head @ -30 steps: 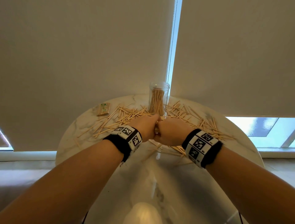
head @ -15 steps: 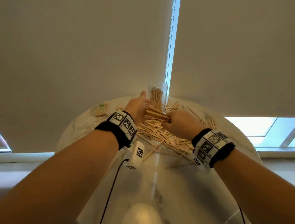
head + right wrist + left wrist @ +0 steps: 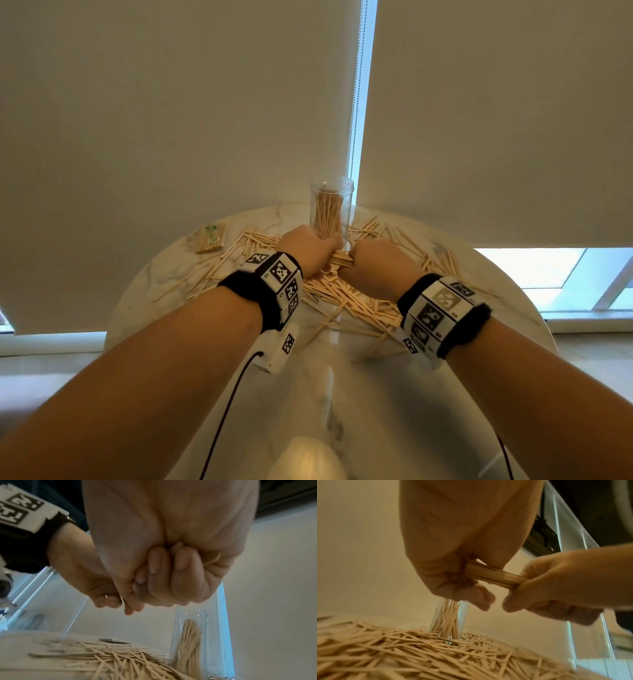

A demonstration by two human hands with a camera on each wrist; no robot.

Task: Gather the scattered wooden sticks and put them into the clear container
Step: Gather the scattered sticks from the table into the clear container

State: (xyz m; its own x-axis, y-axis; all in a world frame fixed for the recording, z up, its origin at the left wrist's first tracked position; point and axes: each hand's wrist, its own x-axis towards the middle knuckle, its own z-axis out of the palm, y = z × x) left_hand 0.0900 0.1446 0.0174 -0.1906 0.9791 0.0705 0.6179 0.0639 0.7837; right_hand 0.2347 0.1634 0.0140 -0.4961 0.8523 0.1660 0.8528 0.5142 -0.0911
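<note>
A bundle of wooden sticks [image 3: 340, 260] [image 3: 493, 574] lies level between my two fists, just in front of the clear container [image 3: 330, 209]. My left hand [image 3: 308, 253] [image 3: 457, 585] grips one end of the bundle and my right hand [image 3: 371, 267] [image 3: 163, 577] grips the other end. The tall container [image 3: 448, 620] [image 3: 190, 631] stands upright at the table's far edge, partly filled with sticks. Many scattered sticks [image 3: 346, 301] [image 3: 419, 653] [image 3: 116, 658] lie on the round marble table [image 3: 342, 394] below and around the hands.
A small wrapped pack of sticks [image 3: 210, 238] lies at the table's far left. Closed roller blinds [image 3: 171, 120] hang right behind the table, with a bead chain [image 3: 356, 102] between them. A black cable [image 3: 222, 411] runs from the left wrist band.
My left hand, which was open and raised beside the container half a second ago, has come down and closed on the bundle's free end. The right hand kept its hold.
</note>
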